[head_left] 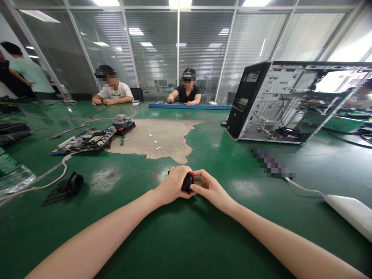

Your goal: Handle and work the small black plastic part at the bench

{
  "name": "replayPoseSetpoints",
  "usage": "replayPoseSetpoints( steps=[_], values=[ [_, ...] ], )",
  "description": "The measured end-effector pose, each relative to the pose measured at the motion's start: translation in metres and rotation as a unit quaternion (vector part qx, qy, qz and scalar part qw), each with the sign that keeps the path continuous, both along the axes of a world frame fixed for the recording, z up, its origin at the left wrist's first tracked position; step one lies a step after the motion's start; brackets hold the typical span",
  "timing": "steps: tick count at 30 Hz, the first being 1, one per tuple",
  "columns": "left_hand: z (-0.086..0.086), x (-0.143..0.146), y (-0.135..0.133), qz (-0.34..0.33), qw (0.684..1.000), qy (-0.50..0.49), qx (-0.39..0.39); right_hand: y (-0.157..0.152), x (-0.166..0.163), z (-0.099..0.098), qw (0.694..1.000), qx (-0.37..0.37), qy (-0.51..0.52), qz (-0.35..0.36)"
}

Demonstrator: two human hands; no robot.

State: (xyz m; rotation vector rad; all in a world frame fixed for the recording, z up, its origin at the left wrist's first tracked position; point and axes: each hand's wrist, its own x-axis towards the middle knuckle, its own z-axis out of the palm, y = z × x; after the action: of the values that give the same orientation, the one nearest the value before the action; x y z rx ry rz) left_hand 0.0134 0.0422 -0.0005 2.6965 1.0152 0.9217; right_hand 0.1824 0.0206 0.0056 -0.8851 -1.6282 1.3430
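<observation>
My left hand [173,184] and my right hand [208,187] meet at the middle of the green table [186,240]. Both are closed around a small black part [187,182], which is mostly hidden by my fingers. The hands rest low on the table top, just in front of a worn bare patch [158,139] in the green surface.
An open computer case [290,100] stands at the right. A circuit board [85,140] and a fan [122,122] lie at the left, with a black plastic duct [68,186] and a white cable [43,179]. A white power strip [350,211] lies near right. Other people sit at the far side.
</observation>
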Motion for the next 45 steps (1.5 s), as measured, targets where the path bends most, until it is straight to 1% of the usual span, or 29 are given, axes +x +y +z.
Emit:
replayPoseSetpoints(
  steps=[2,5,7,10,15,17,21,24,27,30,34,37,39,41,43,45],
  values=[
    [0.0006,-0.0003,-0.0007,-0.001,1.0,0.0,0.0,-0.0004,-0.0001,0.0003,1.0,0.015,0.008,0.013],
    [0.0012,-0.0009,-0.0013,0.0,1.0,0.002,-0.002,-0.0024,0.0002,-0.0004,0.999,0.04,0.025,0.013],
    [0.0015,-0.0014,-0.0016,0.002,1.0,0.005,-0.003,-0.0038,0.0005,-0.0009,0.999,0.035,0.026,0.021],
    [0.002,-0.0019,-0.0018,0.0,1.0,0.007,0.001,-0.0044,-0.0001,-0.0006,0.999,0.006,0.021,0.034],
    [0.002,-0.0016,-0.0007,-0.007,1.0,0.012,-0.002,0.0002,-0.0026,0.0003,0.999,0.023,-0.007,-0.029],
    [0.0017,-0.0014,-0.0003,-0.008,1.0,0.012,-0.004,0.0024,-0.0028,-0.0003,0.999,0.015,-0.016,-0.037],
    [0.0011,-0.001,-0.0003,-0.008,1.0,0.012,-0.002,0.0025,-0.0016,-0.0007,0.999,0.005,-0.028,-0.021],
    [0.0011,-0.0009,-0.0008,-0.004,1.0,0.01,-0.006,-0.0015,-0.0003,0.0001,0.999,0.031,-0.014,0.005],
    [0.0015,-0.0009,-0.0011,0.0,1.0,0.009,-0.007,-0.005,0.0002,-0.0005,0.999,0.053,0.0,0.011],
    [0.0016,-0.001,-0.0009,-0.001,1.0,0.007,-0.005,-0.0051,-0.0009,-0.0019,1.0,0.018,0.006,0.018],
    [0.0009,-0.0007,-0.0004,-0.008,1.0,0.0,-0.002,-0.0017,-0.0038,-0.001,1.0,0.014,0.0,-0.026],
    [0.0011,-0.0004,-0.0005,-0.007,1.0,0.001,-0.005,0.0003,-0.0041,0.0005,0.999,0.002,-0.013,-0.035],
    [0.0018,-0.0003,-0.001,-0.006,1.0,0.001,-0.01,0.0005,-0.0029,0.0002,1.0,-0.005,-0.017,-0.026],
    [0.0026,-0.0005,-0.0015,-0.003,1.0,0.001,-0.014,-0.0006,-0.0011,-0.001,1.0,-0.009,-0.008,0.0],
    [0.0031,-0.0007,-0.002,-0.002,1.0,0.005,-0.018,-0.0022,0.0005,-0.0025,1.0,0.003,0.011,0.024],
    [0.0032,-0.0008,-0.002,-0.001,1.0,0.009,-0.018,-0.0035,0.0011,-0.0034,0.999,0.019,0.025,0.033]
  ],
)
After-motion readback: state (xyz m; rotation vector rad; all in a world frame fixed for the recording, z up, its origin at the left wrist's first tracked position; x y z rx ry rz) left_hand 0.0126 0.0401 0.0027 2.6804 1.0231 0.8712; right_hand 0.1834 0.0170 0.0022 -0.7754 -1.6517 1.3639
